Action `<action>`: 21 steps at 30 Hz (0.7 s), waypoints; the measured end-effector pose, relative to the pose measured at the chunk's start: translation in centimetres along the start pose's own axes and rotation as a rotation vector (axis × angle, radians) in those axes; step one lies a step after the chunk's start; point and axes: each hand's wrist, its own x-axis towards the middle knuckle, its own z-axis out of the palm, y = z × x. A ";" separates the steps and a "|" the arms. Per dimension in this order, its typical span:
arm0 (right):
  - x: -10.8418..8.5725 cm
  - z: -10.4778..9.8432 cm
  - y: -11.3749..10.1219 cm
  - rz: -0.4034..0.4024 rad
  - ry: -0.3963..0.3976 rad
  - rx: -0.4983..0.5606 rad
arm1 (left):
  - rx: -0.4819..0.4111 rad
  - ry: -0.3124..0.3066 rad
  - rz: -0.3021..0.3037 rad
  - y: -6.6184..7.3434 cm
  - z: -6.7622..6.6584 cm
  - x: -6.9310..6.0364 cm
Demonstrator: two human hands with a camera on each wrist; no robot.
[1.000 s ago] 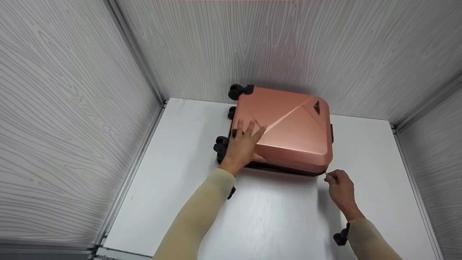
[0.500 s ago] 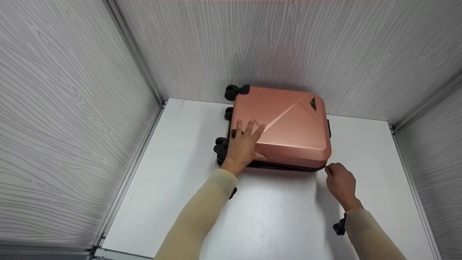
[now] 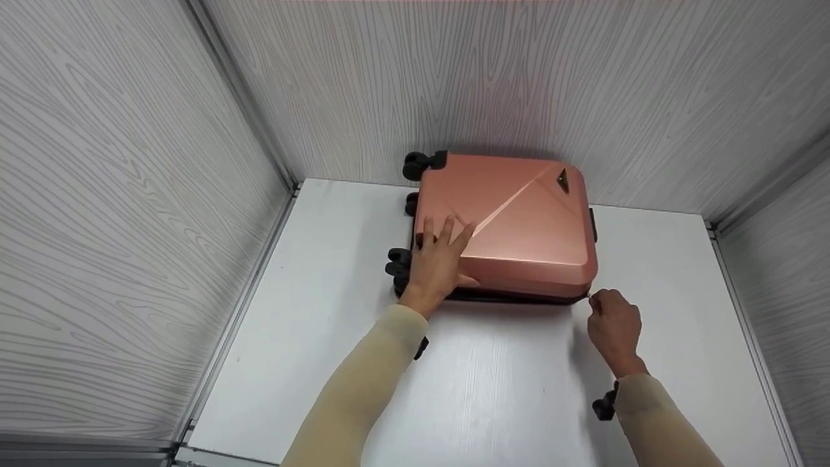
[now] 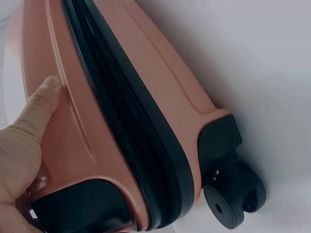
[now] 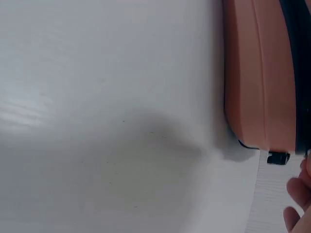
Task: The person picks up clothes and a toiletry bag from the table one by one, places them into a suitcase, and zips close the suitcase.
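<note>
A rose-coloured hard suitcase (image 3: 512,220) lies flat, its black wheels (image 3: 415,167) pointing left. My left hand (image 3: 436,266) rests on its near left part with fingers spread; the left wrist view shows the thumb on the shell beside the black zipper band (image 4: 121,97). At the near right corner my right hand (image 3: 615,327) pinches a small thing, seemingly a zipper pull, with curled fingers. Only some fingertips of that hand (image 5: 300,194) show at the edge of the right wrist view, by the end of the band. The pull itself is mostly hidden.
The suitcase lies on a white surface (image 3: 305,292), close to the wood-grained back panel (image 3: 363,84). Similar panels stand at left (image 3: 110,194) and right (image 3: 778,259), with metal rails along their lower edges.
The suitcase's right end has shifted slightly away from me and left. My right hand has moved a little the same way, still at the corner. My left hand has stayed nearly still.
</note>
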 end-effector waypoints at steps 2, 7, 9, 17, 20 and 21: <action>-0.4 0.2 0.0 0.002 -0.016 0.032 | -0.001 0.007 0.003 -0.1 -0.1 -0.1; -0.8 0.3 -0.1 0.014 -0.005 0.051 | 0.033 0.034 0.019 -0.3 -0.3 -0.2; -0.7 0.4 -0.1 0.013 0.022 0.028 | 0.035 0.029 0.013 -0.1 -0.2 -0.3; -0.3 0.1 0.5 0.082 -0.088 0.121 | 0.055 0.049 0.014 0.3 0.2 -0.2; 0.5 -0.3 0.4 0.090 -0.183 0.093 | 0.059 0.039 0.045 -0.1 0.1 -0.2; 0.8 -0.5 0.3 0.091 -0.219 0.081 | 0.043 0.027 0.055 -0.3 0.1 -0.3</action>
